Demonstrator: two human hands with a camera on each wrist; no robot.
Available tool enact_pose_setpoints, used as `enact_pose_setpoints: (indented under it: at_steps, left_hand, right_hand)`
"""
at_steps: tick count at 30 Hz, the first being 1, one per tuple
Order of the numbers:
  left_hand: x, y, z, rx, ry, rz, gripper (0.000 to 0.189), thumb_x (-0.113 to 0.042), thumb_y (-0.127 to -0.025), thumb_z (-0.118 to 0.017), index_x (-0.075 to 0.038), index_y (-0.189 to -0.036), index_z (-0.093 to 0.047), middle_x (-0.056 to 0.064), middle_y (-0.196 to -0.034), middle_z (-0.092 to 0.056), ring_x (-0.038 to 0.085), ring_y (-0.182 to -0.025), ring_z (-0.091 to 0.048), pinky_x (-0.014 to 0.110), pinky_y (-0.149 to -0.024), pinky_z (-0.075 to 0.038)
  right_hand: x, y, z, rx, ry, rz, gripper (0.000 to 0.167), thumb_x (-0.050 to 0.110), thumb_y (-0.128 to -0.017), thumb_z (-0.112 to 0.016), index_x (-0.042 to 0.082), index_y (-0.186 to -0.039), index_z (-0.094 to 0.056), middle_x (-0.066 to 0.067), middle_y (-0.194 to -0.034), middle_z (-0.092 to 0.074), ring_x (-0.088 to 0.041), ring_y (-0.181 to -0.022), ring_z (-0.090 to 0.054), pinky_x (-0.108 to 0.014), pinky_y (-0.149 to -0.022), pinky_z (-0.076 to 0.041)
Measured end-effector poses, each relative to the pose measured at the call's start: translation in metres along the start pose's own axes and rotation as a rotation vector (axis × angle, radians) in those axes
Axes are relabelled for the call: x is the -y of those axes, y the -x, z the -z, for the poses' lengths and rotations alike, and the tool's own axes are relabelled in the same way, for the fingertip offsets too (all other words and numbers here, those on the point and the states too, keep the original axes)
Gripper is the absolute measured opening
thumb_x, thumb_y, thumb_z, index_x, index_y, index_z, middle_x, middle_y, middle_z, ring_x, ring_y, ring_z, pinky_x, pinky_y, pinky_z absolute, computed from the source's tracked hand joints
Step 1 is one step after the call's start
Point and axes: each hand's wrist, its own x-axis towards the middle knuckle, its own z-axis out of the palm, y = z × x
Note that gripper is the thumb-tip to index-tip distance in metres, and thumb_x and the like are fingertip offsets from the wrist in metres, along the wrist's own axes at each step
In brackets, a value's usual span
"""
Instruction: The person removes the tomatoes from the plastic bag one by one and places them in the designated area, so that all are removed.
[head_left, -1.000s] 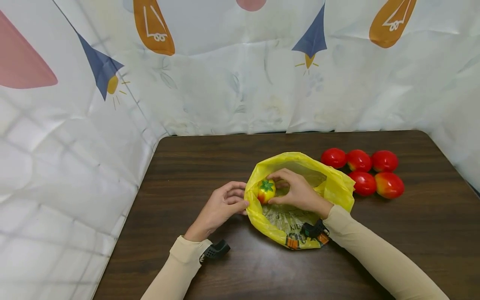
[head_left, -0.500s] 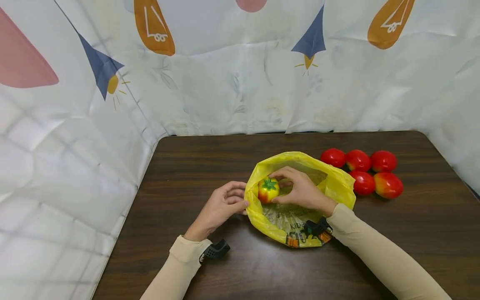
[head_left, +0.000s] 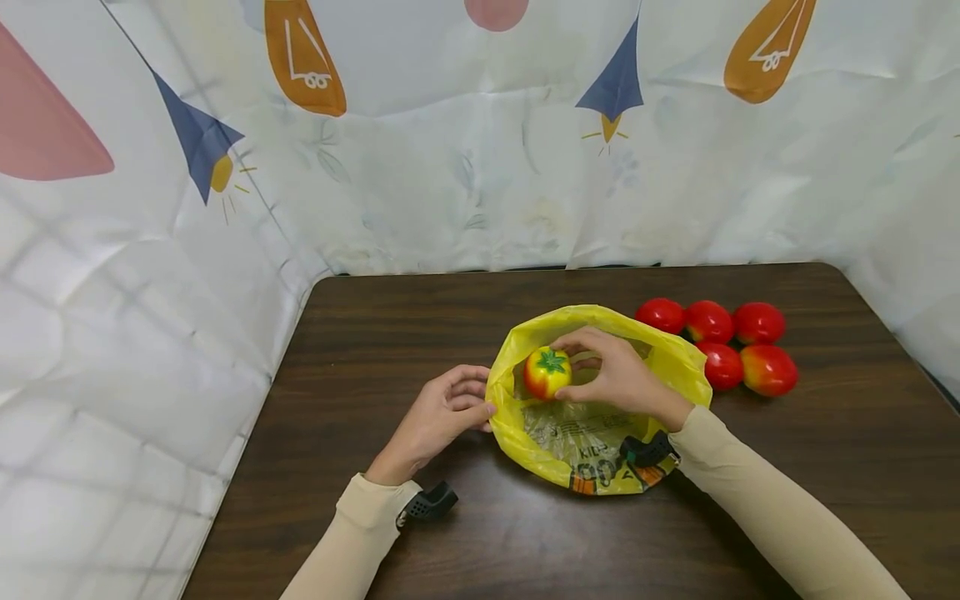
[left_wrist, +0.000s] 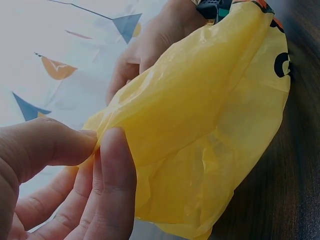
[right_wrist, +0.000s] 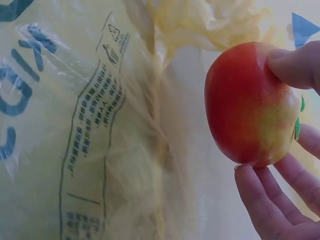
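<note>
My right hand [head_left: 618, 375] holds a red and yellow toy tomato [head_left: 547, 373] with a green star-shaped top, between thumb and fingertips. Both are inside the mouth of a yellow plastic bag [head_left: 600, 483] lying on the table. In the right wrist view the tomato [right_wrist: 247, 107] shows its smooth red side, thumb above and fingers below, beside the bag's printed film [right_wrist: 50, 125]. My left hand [head_left: 446, 412] pinches the bag's left rim; the left wrist view shows thumb and forefinger pressed together on the yellow film [left_wrist: 190, 115].
Several red toy tomatoes [head_left: 769, 371] lie in two rows on the dark wooden table [head_left: 390, 325], just right of the bag. White patterned cloth [head_left: 450, 183] hangs behind the table and along its left side. Black cameras [head_left: 431, 502] sit on the wrists.
My right hand has shifted slightly right with the tomato, away from the bag's left wall, and more of the tomato shows. The left hand keeps its hold on the rim.
</note>
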Motion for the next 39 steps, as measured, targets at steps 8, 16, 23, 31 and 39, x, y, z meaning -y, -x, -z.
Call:
enact_pose_setpoints:
  at_steps: [8, 16, 23, 31, 39]
  left_hand:
    - [0.000, 0.000, -0.002, 0.008, -0.004, 0.002, 0.050, -0.006, -0.093, -0.073, -0.008, -0.140, -0.055, 0.016, -0.124, -0.066, 0.016, -0.095, -0.072, 0.038, -0.083, -0.065]
    - [0.000, 0.000, -0.003, 0.010, 0.007, -0.007, 0.051, -0.005, -0.093, -0.073, -0.007, -0.140, -0.054, 0.016, -0.123, -0.066, 0.016, -0.095, -0.072, 0.041, -0.083, -0.065]
    - [-0.001, 0.000, -0.002, -0.002, 0.002, -0.001, 0.050, -0.005, -0.094, -0.072, -0.008, -0.140, -0.055, 0.015, -0.123, -0.066, 0.016, -0.096, -0.072, 0.039, -0.082, -0.065]
    - [-0.001, 0.000, -0.003, -0.008, -0.013, 0.011, 0.049, -0.006, -0.094, -0.073, -0.010, -0.139, -0.055, 0.013, -0.121, -0.066, 0.017, -0.095, -0.072, 0.043, -0.085, -0.065]
    - [-0.001, -0.001, -0.003, -0.019, -0.009, 0.020, 0.050, -0.007, -0.093, -0.074, -0.010, -0.139, -0.055, 0.012, -0.118, -0.066, 0.017, -0.094, -0.072, 0.039, -0.083, -0.065]
  right_hand:
    - [0.004, 0.010, 0.016, -0.039, -0.015, 0.004, 0.060, 0.017, -0.076, -0.093, 0.014, -0.129, -0.066, -0.007, -0.130, -0.066, -0.025, -0.111, -0.068, -0.039, -0.096, -0.062]
    - [0.013, 0.020, 0.037, -0.085, 0.005, 0.019, 0.059, 0.014, -0.077, -0.092, 0.013, -0.129, -0.065, -0.006, -0.126, -0.064, -0.023, -0.111, -0.067, -0.039, -0.098, -0.061]
    - [0.015, 0.030, 0.055, -0.135, 0.051, 0.043, 0.057, 0.014, -0.079, -0.091, 0.015, -0.130, -0.064, -0.002, -0.128, -0.063, -0.005, -0.114, -0.062, -0.025, -0.098, -0.060]
    - [0.014, 0.043, 0.069, -0.175, 0.086, 0.063, 0.059, 0.014, -0.078, -0.091, 0.014, -0.131, -0.064, -0.003, -0.129, -0.063, 0.002, -0.110, -0.060, -0.014, -0.095, -0.057]
    - [0.019, 0.055, 0.084, -0.233, 0.110, 0.096, 0.062, 0.008, -0.075, -0.092, 0.015, -0.130, -0.065, -0.002, -0.126, -0.062, 0.000, -0.107, -0.061, -0.007, -0.094, -0.053]
